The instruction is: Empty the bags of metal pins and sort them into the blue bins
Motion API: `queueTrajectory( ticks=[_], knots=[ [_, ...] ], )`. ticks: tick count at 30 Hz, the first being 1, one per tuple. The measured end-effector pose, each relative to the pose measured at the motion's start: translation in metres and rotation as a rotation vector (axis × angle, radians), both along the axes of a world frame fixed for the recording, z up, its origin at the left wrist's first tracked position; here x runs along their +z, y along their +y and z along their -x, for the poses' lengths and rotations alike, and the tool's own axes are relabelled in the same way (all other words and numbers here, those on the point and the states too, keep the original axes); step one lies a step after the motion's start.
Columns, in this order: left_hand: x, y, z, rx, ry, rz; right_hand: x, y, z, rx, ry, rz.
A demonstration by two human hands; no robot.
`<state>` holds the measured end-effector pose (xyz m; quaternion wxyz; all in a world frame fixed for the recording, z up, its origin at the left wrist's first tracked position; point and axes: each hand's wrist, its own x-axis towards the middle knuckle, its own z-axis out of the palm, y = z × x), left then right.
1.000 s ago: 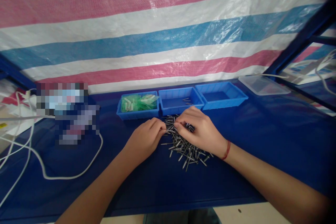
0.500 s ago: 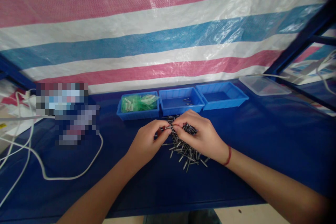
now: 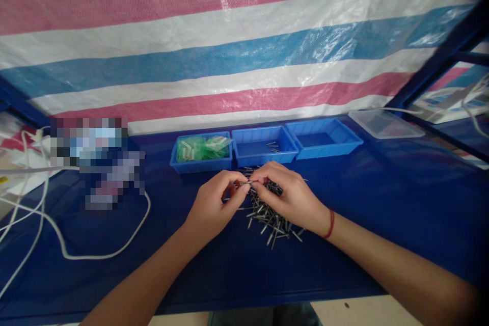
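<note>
Between the fingertips of both hands is a small metal blind rivet (image 3: 248,183), held roughly level. My left hand (image 3: 214,197) pinches one end of it with thumb and forefinger. From the other side my right hand (image 3: 291,194), with a red cord at its wrist, pinches the opposite end. Fingertips hide parts of the rivet. Just below and behind the hands lies a loose heap of blind rivets (image 3: 270,223) on the blue table (image 3: 237,270), partly covered by my right hand.
Behind the heap stand three blue bins: the left bin (image 3: 202,165) holds green-and-clear packets (image 3: 200,147), the middle bin (image 3: 263,159) several rivets (image 3: 272,147), and the right bin (image 3: 330,148) shows a bare floor. A clear plastic lid (image 3: 385,125) lies at right, white cables (image 3: 103,257) at left.
Both hands stay together on the rivet, with only slight finger movement. The view has shifted very slightly.
</note>
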<state>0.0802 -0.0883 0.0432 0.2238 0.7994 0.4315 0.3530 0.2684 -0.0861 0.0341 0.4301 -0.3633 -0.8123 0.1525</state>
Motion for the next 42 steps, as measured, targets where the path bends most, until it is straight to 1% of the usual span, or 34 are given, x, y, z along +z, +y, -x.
queueTrajectory(
  ticks=[7, 9, 11, 14, 17, 19, 21, 23, 31, 42],
  knots=[
    [-0.001, 0.0, -0.001, 0.011, -0.026, -0.02, -0.001, -0.001, 0.002, 0.033, -0.002, 0.038],
    [-0.002, 0.001, -0.001, 0.014, -0.032, 0.004, -0.001, 0.001, 0.001, -0.007, 0.008, 0.044],
    [-0.002, 0.002, 0.0, 0.016, -0.012, 0.026, -0.001, 0.006, -0.004, -0.115, 0.015, 0.027],
    [-0.001, 0.004, 0.002, -0.018, 0.085, 0.023, -0.004, 0.02, -0.017, -0.338, -0.016, -0.056],
    [-0.001, 0.005, 0.003, -0.125, 0.202, 0.014, -0.008, 0.035, -0.031, -0.515, -0.116, -0.125],
    [-0.001, 0.005, 0.002, -0.208, 0.269, 0.003, -0.01, 0.04, -0.037, -0.569, -0.163, -0.131],
    [-0.002, 0.004, 0.002, -0.27, 0.331, -0.016, -0.009, 0.041, -0.038, -0.568, -0.171, -0.117],
    [-0.003, 0.002, 0.001, -0.291, 0.38, -0.035, -0.007, 0.037, -0.036, -0.536, -0.157, -0.095],
    [-0.007, 0.002, -0.003, -0.279, 0.52, -0.097, -0.002, 0.017, -0.016, -0.34, -0.162, -0.03],
    [-0.013, 0.001, -0.008, -0.218, 0.623, -0.181, -0.004, 0.013, -0.011, -0.284, -0.159, 0.008]
  ],
)
